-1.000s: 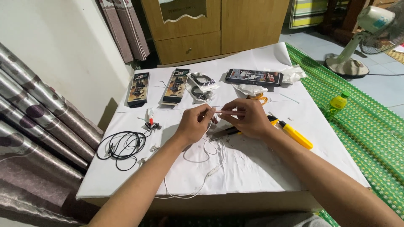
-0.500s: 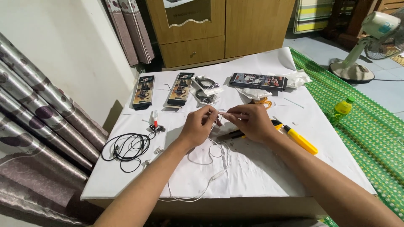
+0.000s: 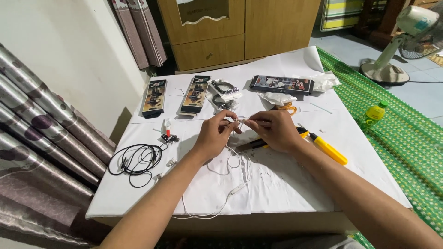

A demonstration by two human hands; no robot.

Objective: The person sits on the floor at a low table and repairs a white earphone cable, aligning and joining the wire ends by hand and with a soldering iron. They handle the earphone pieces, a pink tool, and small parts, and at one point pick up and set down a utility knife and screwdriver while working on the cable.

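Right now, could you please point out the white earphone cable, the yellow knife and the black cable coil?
white earphone cable point(image 3: 229, 167), head view, hanging loop
yellow knife point(image 3: 328, 149), head view, handle
black cable coil point(image 3: 136, 159), head view, looped strands

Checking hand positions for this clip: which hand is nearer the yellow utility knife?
Right. The right hand lies just above the yellow utility knife, its wrist almost over the handle. The left hand sits further left, beyond the right hand.

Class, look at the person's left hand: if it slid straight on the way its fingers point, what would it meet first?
Probably the right hand: the left hand points toward it, fingertips nearly meeting over the white earphone cable, though depth is unclear.
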